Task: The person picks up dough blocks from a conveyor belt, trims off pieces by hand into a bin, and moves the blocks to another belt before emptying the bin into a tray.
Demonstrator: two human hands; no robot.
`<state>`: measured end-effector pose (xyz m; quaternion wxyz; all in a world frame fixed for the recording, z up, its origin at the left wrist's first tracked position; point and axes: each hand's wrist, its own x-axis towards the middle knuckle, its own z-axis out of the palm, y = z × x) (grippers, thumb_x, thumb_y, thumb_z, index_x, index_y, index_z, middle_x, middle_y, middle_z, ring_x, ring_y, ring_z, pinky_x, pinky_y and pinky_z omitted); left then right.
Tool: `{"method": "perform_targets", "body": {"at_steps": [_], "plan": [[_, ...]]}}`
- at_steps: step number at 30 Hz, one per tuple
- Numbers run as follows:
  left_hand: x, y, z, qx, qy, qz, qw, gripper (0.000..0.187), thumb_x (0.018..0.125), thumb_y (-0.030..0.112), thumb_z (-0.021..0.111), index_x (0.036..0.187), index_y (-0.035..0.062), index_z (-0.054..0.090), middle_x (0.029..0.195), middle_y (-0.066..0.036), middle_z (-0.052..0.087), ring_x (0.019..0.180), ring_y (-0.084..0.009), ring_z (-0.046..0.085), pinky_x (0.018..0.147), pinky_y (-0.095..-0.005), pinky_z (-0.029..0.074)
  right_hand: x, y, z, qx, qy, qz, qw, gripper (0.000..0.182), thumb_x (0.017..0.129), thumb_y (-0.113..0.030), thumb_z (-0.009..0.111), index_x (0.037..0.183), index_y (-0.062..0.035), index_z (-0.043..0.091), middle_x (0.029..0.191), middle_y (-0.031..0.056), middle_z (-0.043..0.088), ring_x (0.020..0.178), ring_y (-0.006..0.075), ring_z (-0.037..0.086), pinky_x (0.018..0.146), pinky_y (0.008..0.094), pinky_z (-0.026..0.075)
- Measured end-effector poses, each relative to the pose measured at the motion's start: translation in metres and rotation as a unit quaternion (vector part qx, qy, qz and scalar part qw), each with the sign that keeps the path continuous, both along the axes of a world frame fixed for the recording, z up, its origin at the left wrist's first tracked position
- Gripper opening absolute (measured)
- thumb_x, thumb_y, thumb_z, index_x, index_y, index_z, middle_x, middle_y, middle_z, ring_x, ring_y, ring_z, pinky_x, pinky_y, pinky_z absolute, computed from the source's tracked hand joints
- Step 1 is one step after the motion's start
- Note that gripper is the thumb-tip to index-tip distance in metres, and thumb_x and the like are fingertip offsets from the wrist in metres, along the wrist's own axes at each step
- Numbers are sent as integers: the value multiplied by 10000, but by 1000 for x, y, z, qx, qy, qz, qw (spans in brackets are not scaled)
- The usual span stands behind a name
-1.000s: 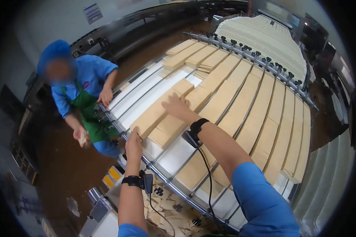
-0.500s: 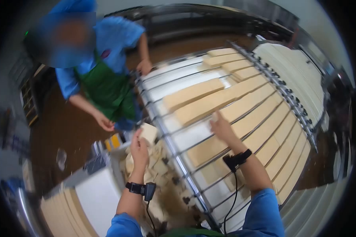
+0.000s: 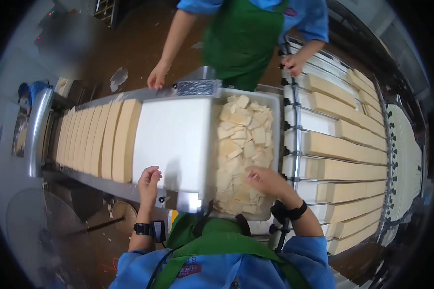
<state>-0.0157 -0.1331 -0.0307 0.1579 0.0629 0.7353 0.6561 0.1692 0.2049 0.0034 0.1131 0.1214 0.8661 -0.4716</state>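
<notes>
My left hand [image 3: 149, 182] is over the near edge of a white conveyor belt [image 3: 171, 130], its fingers loosely bent with nothing visible in them. Above the near part of a white bin [image 3: 276, 144] is my right hand [image 3: 266, 182], fingers slightly curled and no held thing showing. The bin is full of flat, pale off-cut pieces [image 3: 243, 130] that look like bread or cake. Left of the bare belt stands a row of long pale slabs [image 3: 125, 139] set side by side.
To the right, long pale slabs [image 3: 345, 144] lie in lanes between thin metal rods, behind a metal rail [image 3: 298, 130]. Across the belt stands a co-worker in a green apron [image 3: 243, 38], one hand [image 3: 158, 76] near the belt edge, the other on the rail.
My view has swung left, toward the belt and bin. My right hand has left the slab lanes and is over the bin. A pale piece by my left hand is no longer there.
</notes>
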Motion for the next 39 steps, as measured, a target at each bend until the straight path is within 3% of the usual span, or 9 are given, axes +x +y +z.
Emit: {"method": "perform_targets", "body": {"at_steps": [6,14,17,20,23,28,32,34,39], "plan": [[-3,-85,-26,2,17,117,993,159,910,81,517,1033,11,588,859,-33,612,766,-97,576,700,-227,476,-35,-119,-16,-85,-130,184,971,441,878,-302,578,1215,-26,510,960,138,645,841,225,621,738,317,486],[-36,-181,-47,12,12,228,973,182,892,86,527,1042,-1,583,853,-35,590,770,-105,558,720,-239,470,-106,-238,-6,-149,-101,311,933,470,876,-333,572,1235,-41,495,1066,161,612,909,265,613,792,350,491],[-56,-208,-73,-148,71,226,960,265,866,96,548,1103,-22,546,934,-101,589,837,-145,566,729,-272,478,-137,-274,1,-160,-76,316,932,438,870,-299,581,1217,-40,513,1045,151,619,889,244,613,780,337,492],[-72,-205,-68,-226,73,225,945,375,858,127,544,1179,-57,479,1019,-205,563,936,-269,562,807,-357,463,-169,-309,8,-158,-52,321,932,387,867,-261,579,1183,-39,543,1008,141,629,851,230,615,764,328,493],[-94,-210,-102,-278,226,159,920,461,864,154,525,1231,-99,409,1134,-287,495,1021,-390,509,904,-421,408,-206,-339,10,-160,-9,314,936,350,860,-243,578,1145,-40,569,971,140,636,815,224,617,746,324,494],[-124,-204,-87,-252,59,57,964,630,842,241,573,1263,-157,326,1239,-352,391,1127,-476,431,966,-437,368,-278,-376,4,-190,67,212,956,333,842,-227,576,1105,-23,580,946,166,626,841,260,616,766,346,488],[-124,-188,-57,-329,58,26,942,822,782,331,653,1303,-151,238,1187,-367,407,1064,-473,476,888,-445,437,-355,-384,-42,135,163,129,969,447,817,-221,563,1177,39,512,1147,204,541,1108,334,481,957,403,368],[-129,-185,-51,-342,21,-3,939,874,771,355,663,1318,-146,202,1181,-351,416,1044,-464,493,866,-455,448,-392,-383,-49,260,99,87,957,563,811,-281,571,1264,27,442,1305,204,432,1203,350,379,1012,446,285],[-133,-179,-36,-463,19,-69,883,960,771,474,644,1305,-175,181,1116,-345,459,968,-450,537,819,-443,475,-483,-353,-87,414,63,-5,908,675,850,-432,489,1361,-11,354,1441,219,258,1308,363,251,1061,491,164]]}}
